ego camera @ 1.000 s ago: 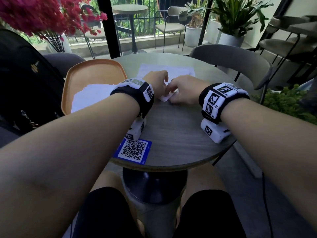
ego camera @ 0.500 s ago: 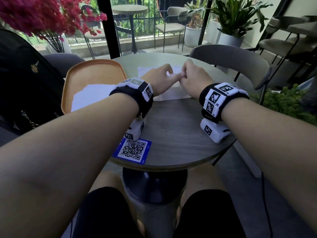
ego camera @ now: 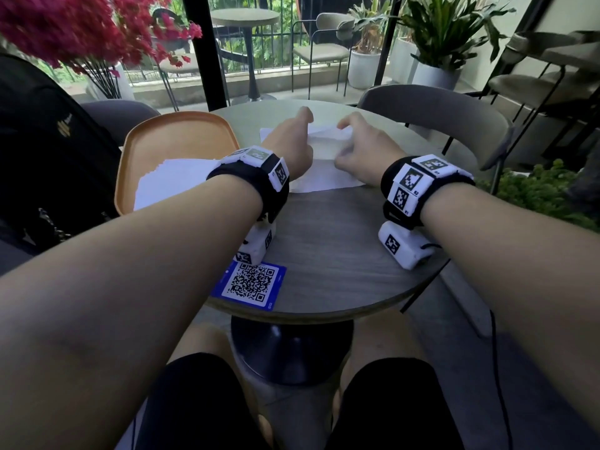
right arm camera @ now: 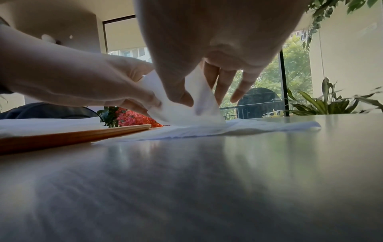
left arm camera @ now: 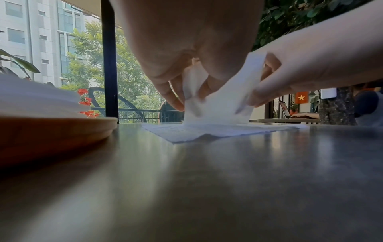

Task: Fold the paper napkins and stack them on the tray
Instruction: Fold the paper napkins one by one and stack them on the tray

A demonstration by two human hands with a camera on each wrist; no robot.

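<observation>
A white paper napkin point(ego camera: 324, 164) lies on the round table point(ego camera: 324, 254), beyond my wrists. My left hand point(ego camera: 302, 131) and right hand point(ego camera: 347, 131) sit side by side on its far part. In the left wrist view my left hand point(left arm camera: 186, 98) pinches a raised flap of the napkin point(left arm camera: 217, 106). The right wrist view shows my right hand point(right arm camera: 199, 99) pinching the same flap of the napkin point(right arm camera: 186, 113), thumb in front. An orange tray point(ego camera: 175, 134) at the left holds a stack of white napkins point(ego camera: 172, 183).
A blue QR-code card point(ego camera: 250, 284) lies near the table's front edge. A grey chair point(ego camera: 438, 115) stands behind the table on the right, and a black bag point(ego camera: 48, 151) on the left. Red flowers point(ego camera: 81, 30) hang over the far left.
Both hands went from the napkin's near edge to its far part, met there, then drew slightly apart. A flap of napkin now stands raised between them.
</observation>
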